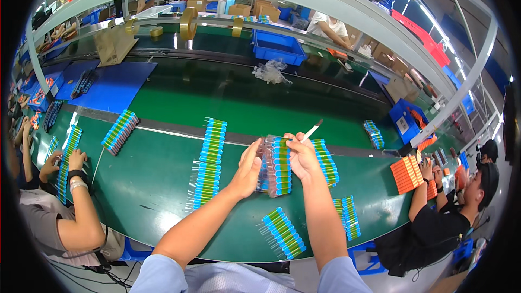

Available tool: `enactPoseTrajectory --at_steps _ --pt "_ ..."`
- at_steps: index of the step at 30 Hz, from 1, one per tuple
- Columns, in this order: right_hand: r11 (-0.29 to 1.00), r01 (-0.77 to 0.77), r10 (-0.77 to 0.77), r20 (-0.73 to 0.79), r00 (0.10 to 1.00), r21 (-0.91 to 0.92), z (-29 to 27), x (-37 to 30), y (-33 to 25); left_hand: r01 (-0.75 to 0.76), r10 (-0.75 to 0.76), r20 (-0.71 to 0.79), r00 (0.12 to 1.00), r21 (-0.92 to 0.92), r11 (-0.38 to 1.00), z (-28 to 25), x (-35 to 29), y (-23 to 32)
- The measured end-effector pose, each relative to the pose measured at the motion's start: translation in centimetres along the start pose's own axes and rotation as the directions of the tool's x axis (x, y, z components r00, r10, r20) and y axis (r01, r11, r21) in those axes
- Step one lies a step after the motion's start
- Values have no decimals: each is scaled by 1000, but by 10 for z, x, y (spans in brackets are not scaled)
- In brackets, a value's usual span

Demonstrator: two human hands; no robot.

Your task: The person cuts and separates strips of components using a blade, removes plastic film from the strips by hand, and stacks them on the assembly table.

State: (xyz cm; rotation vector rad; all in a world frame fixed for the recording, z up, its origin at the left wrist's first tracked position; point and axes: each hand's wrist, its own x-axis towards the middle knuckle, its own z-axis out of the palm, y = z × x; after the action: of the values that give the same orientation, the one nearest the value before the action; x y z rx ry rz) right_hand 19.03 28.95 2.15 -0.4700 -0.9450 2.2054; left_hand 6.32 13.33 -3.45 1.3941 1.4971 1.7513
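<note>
Far left of frame: a co-worker's hand rests on a long row of green-and-blue tubes on the green conveyor belt. Not mine.

Left of centre: a long double strip of green-and-blue tubes in clear sleeves lies flat on the belt, just beside my left hand.

My left hand, mid-frame: fingers together and nearly straight, palm pressed against the left edge of the clear-wrapped pack of green-and-blue tubes. Thumb hidden behind the hand, so can't tell whether it wraps the pack.

The pack stands tilted up off the belt at frame centre, between both hands.

My right hand: fingers curled shut on the pack's right edge and top corner. A thin white stick with a dark tip pokes up-right from the same grip. Which fingers pinch it is hard to make out.

Right of that: another tube row, partly hidden by my right hand. Lower centre: a short bundle lies loose. Right edge: a stack of orange tubes by another seated person, details too small.
</note>
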Motion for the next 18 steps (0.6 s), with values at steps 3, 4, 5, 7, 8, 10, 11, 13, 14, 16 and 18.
enactPoseTrajectory --at_steps 3,4,5,7,8,10,11,13,14,16,18 --pt "1000 30 -30 -2 1000 8 1 -8 -1 34 -34 -34 999 -7 999 -3 5 17" --pt "997 68 -68 32 997 -22 -2 -10 -2 47 -48 -24 999 -55 997 -3 8 27" --pt "993 103 -100 67 993 -49 -1 -14 -1 30 -37 -47 998 -135 990 -1 10 36" --pt "978 185 -177 90 980 -91 15 -28 0 184 -190 18 982 -358 915 -6 14 52" --pt "953 273 -259 118 959 -132 25 -35 1 323 -313 115 943 -551 769 -10 17 60" --pt "928 338 -318 143 937 -155 35 -50 5 388 -383 138 913 -576 719 -19 20 81" --pt "876 424 -382 207 901 -228 42 -59 9 443 -388 217 896 -519 731 -26 21 87" --pt "810 536 -461 308 833 -238 52 -78 17 453 -352 290 890 -477 753 -32 20 93" --pt "770 581 -496 326 805 -263 54 -90 20 460 -355 298 886 -474 750 -31 19 98" --pt "637 687 -579 370 726 -349 59 -111 21 396 -293 388 874 -220 891 -36 14 122" --pt "598 719 -596 404 694 -353 66 -125 20 418 -321 419 849 -161 894 -42 10 143"
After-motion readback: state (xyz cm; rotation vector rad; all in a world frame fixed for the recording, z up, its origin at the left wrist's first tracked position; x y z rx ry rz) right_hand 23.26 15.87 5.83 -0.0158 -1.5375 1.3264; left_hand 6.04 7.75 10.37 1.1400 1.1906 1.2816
